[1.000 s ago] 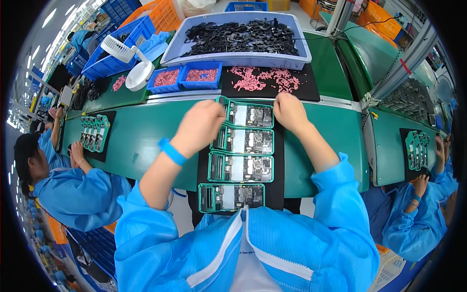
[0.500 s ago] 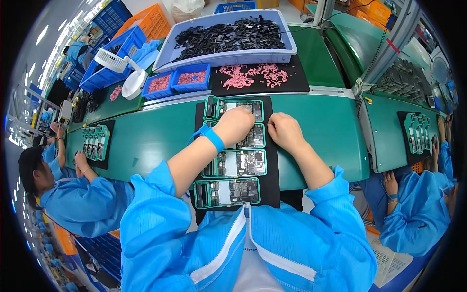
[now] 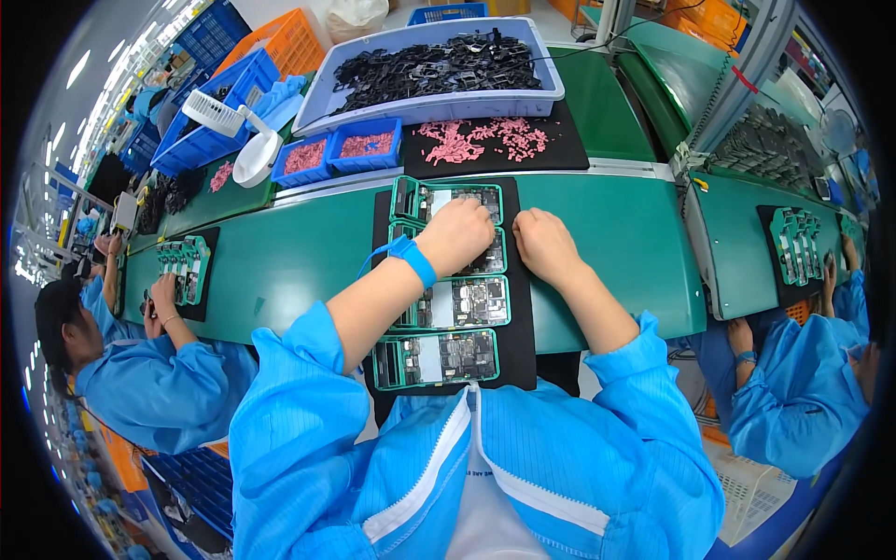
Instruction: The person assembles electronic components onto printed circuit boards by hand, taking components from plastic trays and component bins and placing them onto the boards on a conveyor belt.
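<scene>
Obscuring circuitry [image 3: 488,198], left hand [image 3: 456,235] sits before pink pieces [image 3: 454,147].

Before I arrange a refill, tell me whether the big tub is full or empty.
Partly filled: black parts heap across the tub, with bare inner wall showing at its left.

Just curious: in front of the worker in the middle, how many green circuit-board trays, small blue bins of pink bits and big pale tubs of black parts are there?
Green circuit-board trays: 4
Small blue bins: 2
Big pale tubs: 1
Total: 7
</scene>
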Action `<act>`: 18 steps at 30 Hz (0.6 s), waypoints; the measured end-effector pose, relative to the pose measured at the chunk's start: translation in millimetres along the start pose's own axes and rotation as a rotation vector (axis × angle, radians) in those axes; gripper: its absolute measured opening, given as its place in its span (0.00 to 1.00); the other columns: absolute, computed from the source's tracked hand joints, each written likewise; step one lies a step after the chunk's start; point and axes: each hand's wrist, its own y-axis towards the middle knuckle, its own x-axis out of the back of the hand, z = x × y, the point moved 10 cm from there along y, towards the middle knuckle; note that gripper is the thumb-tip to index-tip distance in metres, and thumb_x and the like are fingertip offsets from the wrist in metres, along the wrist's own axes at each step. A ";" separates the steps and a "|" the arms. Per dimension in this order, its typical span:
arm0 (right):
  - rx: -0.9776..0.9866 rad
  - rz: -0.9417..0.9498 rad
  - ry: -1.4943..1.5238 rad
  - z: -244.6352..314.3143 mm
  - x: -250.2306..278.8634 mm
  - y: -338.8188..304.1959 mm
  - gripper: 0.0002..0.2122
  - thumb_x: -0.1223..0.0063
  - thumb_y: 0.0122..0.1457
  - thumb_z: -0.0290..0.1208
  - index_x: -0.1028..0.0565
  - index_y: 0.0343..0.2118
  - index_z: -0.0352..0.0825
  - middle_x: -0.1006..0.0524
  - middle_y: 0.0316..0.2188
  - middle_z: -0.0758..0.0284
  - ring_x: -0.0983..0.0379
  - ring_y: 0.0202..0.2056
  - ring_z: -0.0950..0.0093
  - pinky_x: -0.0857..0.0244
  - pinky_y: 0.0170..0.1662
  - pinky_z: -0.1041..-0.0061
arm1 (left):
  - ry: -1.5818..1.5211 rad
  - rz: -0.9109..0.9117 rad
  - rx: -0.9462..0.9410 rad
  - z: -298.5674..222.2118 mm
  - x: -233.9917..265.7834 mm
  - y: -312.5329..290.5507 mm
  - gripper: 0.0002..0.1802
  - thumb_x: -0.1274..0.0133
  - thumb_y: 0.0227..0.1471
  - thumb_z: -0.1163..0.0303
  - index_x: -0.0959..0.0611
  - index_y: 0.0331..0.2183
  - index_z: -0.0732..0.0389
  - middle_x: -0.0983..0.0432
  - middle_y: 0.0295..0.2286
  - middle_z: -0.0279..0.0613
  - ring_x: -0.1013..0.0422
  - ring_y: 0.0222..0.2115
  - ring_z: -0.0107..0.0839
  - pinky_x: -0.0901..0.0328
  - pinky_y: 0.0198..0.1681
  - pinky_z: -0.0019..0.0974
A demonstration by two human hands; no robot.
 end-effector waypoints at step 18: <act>0.363 0.139 0.086 114.6 -21.8 -27.6 0.03 0.46 0.45 0.26 0.29 0.21 0.35 0.26 0.20 0.64 0.27 0.26 0.65 0.34 0.33 0.67 | -0.285 -0.120 0.070 26.4 -17.1 -57.7 0.05 0.47 0.38 0.71 0.18 0.20 0.58 0.26 0.25 0.39 0.28 0.34 0.37 0.33 0.38 0.39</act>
